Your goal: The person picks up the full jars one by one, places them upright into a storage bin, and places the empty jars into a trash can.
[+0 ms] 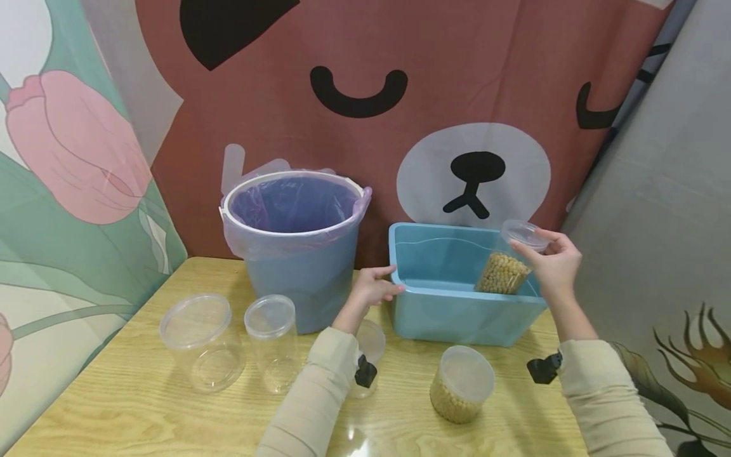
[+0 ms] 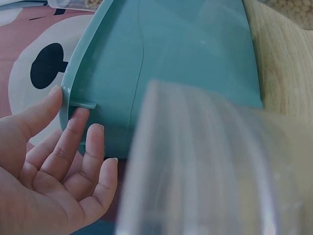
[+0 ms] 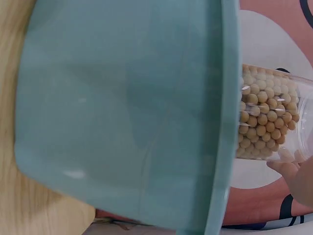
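Observation:
In the head view my right hand (image 1: 556, 260) grips a clear lidded jar (image 1: 504, 273) by its top. Pale round beans fill its lower part, and the jar leans over the right end of a light blue plastic bin (image 1: 465, 317). From the right wrist, the jar's beans (image 3: 266, 112) show past the bin's rim, its lower end hidden behind it. At the bin's left end my left hand (image 1: 374, 289) holds the rim. In the left wrist view, the thumb lies against the rim and a finger reaches under it.
A blue bucket (image 1: 291, 276) with a purple bag liner stands left of the bin. Two clear lidded jars (image 1: 200, 346) (image 1: 271, 349) stand at the left. Another clear jar (image 1: 371, 339) is partly behind my left sleeve. In front of the bin sits a jar of beans (image 1: 459, 393).

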Action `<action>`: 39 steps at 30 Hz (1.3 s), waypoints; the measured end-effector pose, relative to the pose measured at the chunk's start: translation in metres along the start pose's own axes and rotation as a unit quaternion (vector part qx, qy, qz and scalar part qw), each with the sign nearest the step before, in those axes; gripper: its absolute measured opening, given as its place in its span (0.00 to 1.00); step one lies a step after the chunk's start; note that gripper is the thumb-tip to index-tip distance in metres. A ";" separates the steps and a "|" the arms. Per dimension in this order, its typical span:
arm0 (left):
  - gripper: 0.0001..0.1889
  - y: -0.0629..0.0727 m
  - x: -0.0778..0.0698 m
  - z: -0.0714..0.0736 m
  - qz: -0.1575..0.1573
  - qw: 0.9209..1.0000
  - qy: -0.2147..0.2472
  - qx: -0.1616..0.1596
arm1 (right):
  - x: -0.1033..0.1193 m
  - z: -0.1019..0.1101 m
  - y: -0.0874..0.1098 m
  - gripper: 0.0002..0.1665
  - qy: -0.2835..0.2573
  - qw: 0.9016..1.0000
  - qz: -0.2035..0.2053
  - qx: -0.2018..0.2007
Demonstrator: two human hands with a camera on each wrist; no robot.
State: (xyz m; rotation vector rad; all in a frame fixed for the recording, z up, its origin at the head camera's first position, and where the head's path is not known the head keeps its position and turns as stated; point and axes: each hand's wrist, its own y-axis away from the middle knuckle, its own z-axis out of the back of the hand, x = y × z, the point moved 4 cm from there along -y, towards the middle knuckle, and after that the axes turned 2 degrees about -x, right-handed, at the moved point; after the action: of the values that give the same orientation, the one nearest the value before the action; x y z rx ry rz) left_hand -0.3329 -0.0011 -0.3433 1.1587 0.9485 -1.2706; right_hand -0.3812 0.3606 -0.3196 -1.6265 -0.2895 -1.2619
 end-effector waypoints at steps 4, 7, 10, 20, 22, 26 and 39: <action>0.28 0.000 0.000 0.001 -0.003 1.000 -0.002 0.004 | -0.010 -0.002 0.004 0.32 0.092 0.995 -0.018 0.029; 0.28 0.000 -0.001 0.001 -0.002 1.000 -0.003 0.006 | -0.008 -0.002 0.010 0.33 0.144 0.988 -0.025 0.058; 0.28 0.001 -0.001 0.001 -0.002 1.000 -0.004 0.006 | 0.015 -0.003 0.025 0.33 0.168 0.982 -0.033 0.082; 0.27 0.001 0.000 0.001 0.002 1.000 0.001 0.003 | 0.055 -0.004 0.053 0.40 0.196 0.965 -0.036 0.170; 0.27 0.001 0.000 0.000 0.001 1.000 0.000 0.003 | 0.052 -0.004 0.054 0.41 0.201 0.962 -0.034 0.179; 0.27 0.002 0.000 0.000 0.000 1.000 0.001 0.005 | 0.048 -0.003 0.055 0.41 0.237 0.953 -0.013 0.189; 0.27 0.002 0.000 0.000 0.001 1.000 -0.004 0.004 | 0.045 -0.005 0.054 0.42 0.274 0.931 0.000 0.242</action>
State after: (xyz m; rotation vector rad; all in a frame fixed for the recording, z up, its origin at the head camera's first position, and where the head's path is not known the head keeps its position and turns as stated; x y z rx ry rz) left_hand -0.3310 -0.0011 -0.3435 1.1606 0.9374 -1.2776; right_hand -0.3277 0.3152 -0.3128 -0.8167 -0.2256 -1.4505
